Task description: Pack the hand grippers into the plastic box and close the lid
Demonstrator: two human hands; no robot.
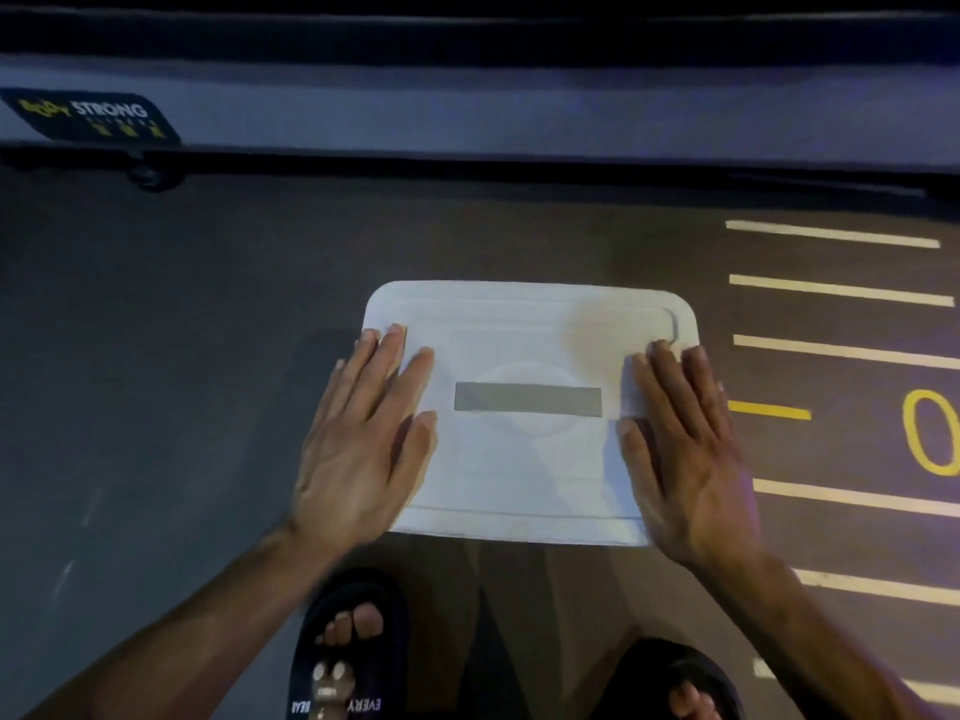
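Head view, looking straight down: a white plastic box (530, 459) sits on the dark floor (208, 356), its lid (519, 314) already lying over the top, so the hand grippers cannot be seen and are presumably inside. The left hand (358, 439) lies flat on the lid's left edge, fingers straight and spread, holding nothing. The right hand (680, 444) lies the same way on the right edge, its fingers also straight and pressing down. A grey strip (528, 399) runs across the middle of the lid between the two hands. White and yellow lines (841, 291) are painted on the floor to the right, and a sandalled foot (345, 646) shows just near the box's front edge.

By its look the lid is thin, light plastic that should flex a little in the middle and be slippery under flat palms. Pressing at the rim and corners, not the centre, seems the best way to seat it; whether it has fully snapped shut cannot be told.
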